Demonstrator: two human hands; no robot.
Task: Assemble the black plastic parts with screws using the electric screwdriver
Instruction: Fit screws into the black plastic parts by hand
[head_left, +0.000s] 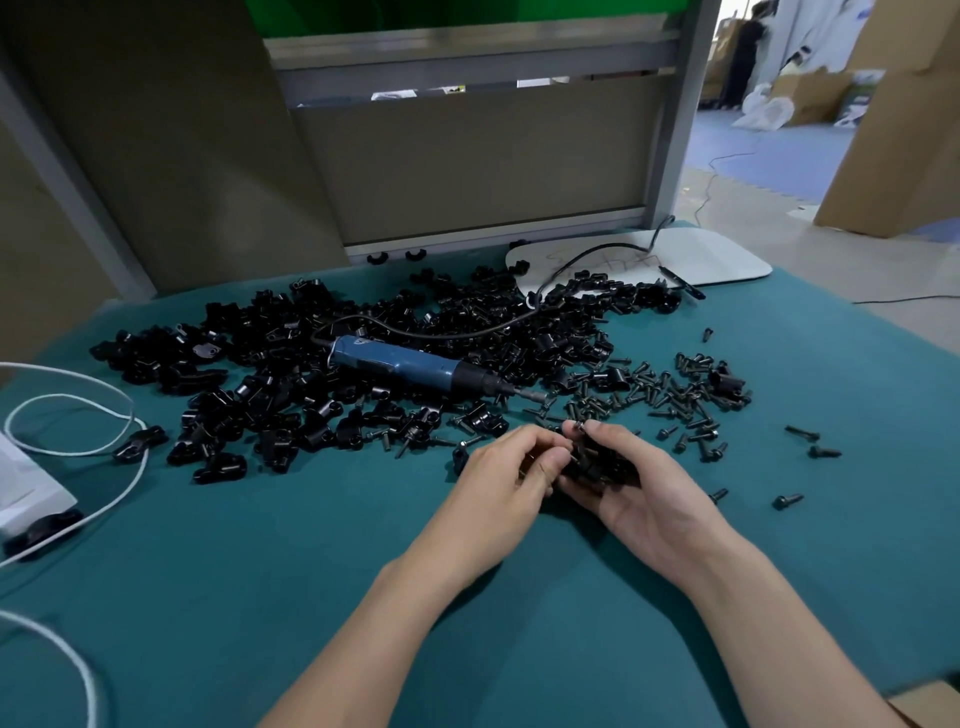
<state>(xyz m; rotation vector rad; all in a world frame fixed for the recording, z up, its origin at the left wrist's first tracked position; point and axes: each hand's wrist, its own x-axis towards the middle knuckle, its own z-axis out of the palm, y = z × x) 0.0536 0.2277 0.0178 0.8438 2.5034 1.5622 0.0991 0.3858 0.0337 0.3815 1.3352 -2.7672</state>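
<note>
1. The right hand lies palm up, its fingers curled round a black plastic part. The left hand pinches the same piece with bent fingertips, perhaps with a screw between them; that spot is too small to be sure.
2. Both hands are over a teal table cover. A grey partition panel stands behind it, and cardboard boxes stand to the right.
3. There is one electric screwdriver. The pile of black parts and the screws are too many to count, and four screws lie apart further right.
4. The screwdriver lies on the pile, its long axis left to right, with the bit pointing right toward the screws.
</note>
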